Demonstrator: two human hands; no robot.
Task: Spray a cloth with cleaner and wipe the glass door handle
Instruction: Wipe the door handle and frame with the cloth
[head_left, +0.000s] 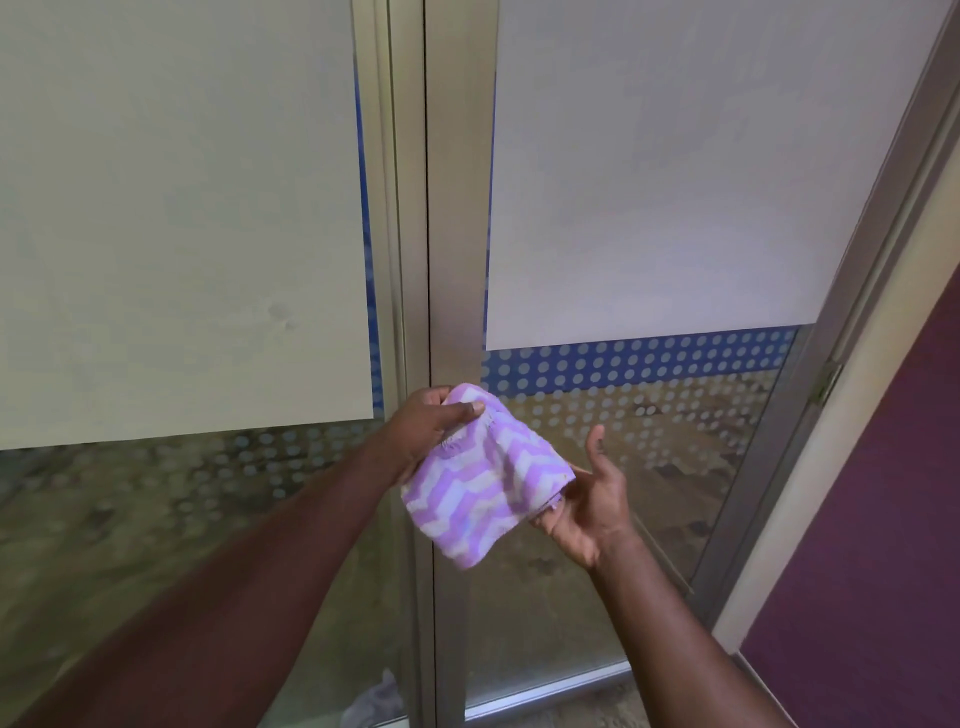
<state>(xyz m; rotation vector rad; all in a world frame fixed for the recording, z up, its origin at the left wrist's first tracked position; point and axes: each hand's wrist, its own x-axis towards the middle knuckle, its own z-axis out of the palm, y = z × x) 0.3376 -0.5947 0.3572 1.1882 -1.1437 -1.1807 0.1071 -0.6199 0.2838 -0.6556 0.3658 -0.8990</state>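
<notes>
A purple and white zigzag cloth (480, 475) hangs folded between my two hands in front of the glass door (639, 457). My left hand (431, 423) pinches the cloth's upper corner with thumb on top. My right hand (587, 499) is palm up under the cloth's right edge, fingers partly under the fabric, thumb raised. No door handle and no spray bottle are in view.
The metal door frame (452, 260) runs upright between two glass panels covered with pale paper sheets (701, 182) and a blue dotted film strip (639, 364). A purple wall (883, 519) stands at the right. A grey rag (376, 699) lies at the floor behind the glass.
</notes>
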